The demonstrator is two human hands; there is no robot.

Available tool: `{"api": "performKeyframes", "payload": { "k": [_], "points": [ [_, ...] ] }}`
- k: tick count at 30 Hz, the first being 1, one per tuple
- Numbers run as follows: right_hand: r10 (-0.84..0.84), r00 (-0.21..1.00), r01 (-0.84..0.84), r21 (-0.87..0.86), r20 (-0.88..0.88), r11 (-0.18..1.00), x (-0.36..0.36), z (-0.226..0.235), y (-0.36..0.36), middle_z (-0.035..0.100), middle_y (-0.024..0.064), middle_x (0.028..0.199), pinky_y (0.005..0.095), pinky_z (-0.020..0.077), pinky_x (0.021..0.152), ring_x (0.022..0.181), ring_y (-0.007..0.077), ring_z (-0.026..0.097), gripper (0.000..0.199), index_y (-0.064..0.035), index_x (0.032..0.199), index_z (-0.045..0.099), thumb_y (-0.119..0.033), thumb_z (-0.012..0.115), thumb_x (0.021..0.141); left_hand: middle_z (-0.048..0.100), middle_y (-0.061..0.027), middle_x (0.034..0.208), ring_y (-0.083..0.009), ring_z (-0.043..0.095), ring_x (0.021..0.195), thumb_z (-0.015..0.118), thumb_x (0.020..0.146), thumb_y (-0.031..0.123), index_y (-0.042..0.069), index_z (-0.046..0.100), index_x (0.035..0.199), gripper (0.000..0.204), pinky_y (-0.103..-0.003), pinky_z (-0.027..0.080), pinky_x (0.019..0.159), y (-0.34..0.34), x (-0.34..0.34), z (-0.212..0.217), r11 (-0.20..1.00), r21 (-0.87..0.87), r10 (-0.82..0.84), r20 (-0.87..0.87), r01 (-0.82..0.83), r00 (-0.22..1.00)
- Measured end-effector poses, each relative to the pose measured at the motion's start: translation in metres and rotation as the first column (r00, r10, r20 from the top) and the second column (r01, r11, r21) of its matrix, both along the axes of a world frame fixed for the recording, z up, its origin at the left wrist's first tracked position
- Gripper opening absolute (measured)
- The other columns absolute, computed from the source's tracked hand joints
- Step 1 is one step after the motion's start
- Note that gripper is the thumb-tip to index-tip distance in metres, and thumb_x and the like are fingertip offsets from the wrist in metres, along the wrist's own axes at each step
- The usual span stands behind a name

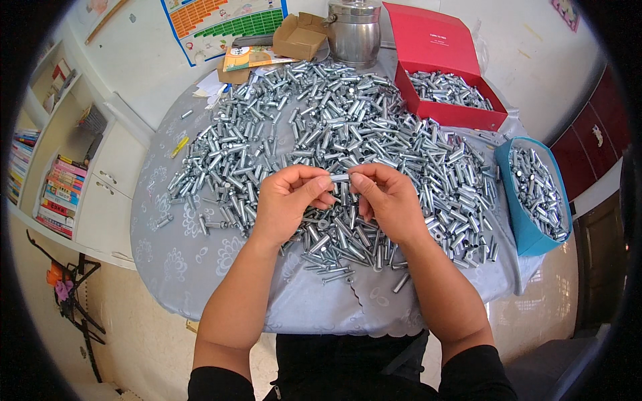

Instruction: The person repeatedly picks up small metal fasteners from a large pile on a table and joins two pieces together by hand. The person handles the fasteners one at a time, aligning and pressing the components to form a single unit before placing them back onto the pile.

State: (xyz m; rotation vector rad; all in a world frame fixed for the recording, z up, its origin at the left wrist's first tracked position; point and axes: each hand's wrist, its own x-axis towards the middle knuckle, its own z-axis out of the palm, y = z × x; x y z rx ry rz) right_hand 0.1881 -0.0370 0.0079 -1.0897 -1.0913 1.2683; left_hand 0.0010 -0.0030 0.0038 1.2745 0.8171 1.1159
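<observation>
Both hands meet above the middle of a round table draped in a grey cloth. The left hand and the right hand pinch one small metal sleeve between their fingertips. Under them spreads a heap of like metal pieces. A red box sits far right, a blue container right, and a steel pot at the far edge.

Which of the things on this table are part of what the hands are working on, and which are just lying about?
In the job:
- left hand and right hand, both pinching one small metal sleeve
- heap of metal sleeves on the table
- red box with sleeves in it
- blue bag with sleeves in it

Lying about:
- steel pot
- cardboard box
- booklet
- yellow pen
</observation>
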Motion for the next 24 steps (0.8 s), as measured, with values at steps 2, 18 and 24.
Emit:
{"api": "performKeyframes", "payload": {
  "k": [2, 18, 24],
  "points": [
    [-0.015, 0.999, 0.014, 0.02, 0.05, 1.0, 0.0, 0.002, -0.001, 0.06, 0.0002, 0.075, 0.0195, 0.0411, 0.046, 0.053, 0.0048, 0.053, 0.018, -0.0017, 0.107, 0.065, -0.011, 0.063, 0.092, 0.069, -0.0094, 0.085, -0.0159, 0.068, 0.07, 0.064, 0.091, 0.013, -0.002, 0.065, 0.101, 0.018, -0.027, 0.057, 0.061, 0.0, 0.0, -0.001, 1.0, -0.008, 0.005, -0.001, -0.005, 1.0],
    [-0.142, 0.962, 0.06, 0.326, 0.234, 0.943, -0.005, -0.007, -0.001, 0.061, 0.0055, 0.095, 0.0204, 0.0425, 0.052, 0.056, 0.006, 0.05, 0.029, -0.0042, 0.114, 0.066, -0.004, 0.068, 0.084, 0.067, -0.0077, 0.076, -0.0144, 0.065, 0.06, 0.064, 0.093, 0.024, 0.0, 0.065, 0.09, 0.024, -0.025, 0.053, 0.054, -0.001, 0.001, 0.002, 0.994, -0.086, 0.067, -0.049, -0.071, 0.997],
    [-0.085, 0.968, 0.055, 0.128, 0.235, 0.99, -0.005, -0.008, -0.003, 0.064, 0.0035, 0.085, 0.0218, 0.044, 0.052, 0.056, 0.0062, 0.051, 0.03, -0.0029, 0.111, 0.066, -0.006, 0.072, 0.081, 0.067, -0.0074, 0.078, -0.0134, 0.064, 0.06, 0.064, 0.093, 0.022, 0.0, 0.065, 0.091, 0.022, -0.024, 0.053, 0.054, 0.0, 0.0, 0.001, 0.994, -0.09, 0.064, -0.038, -0.067, 0.997]
  ]
}}
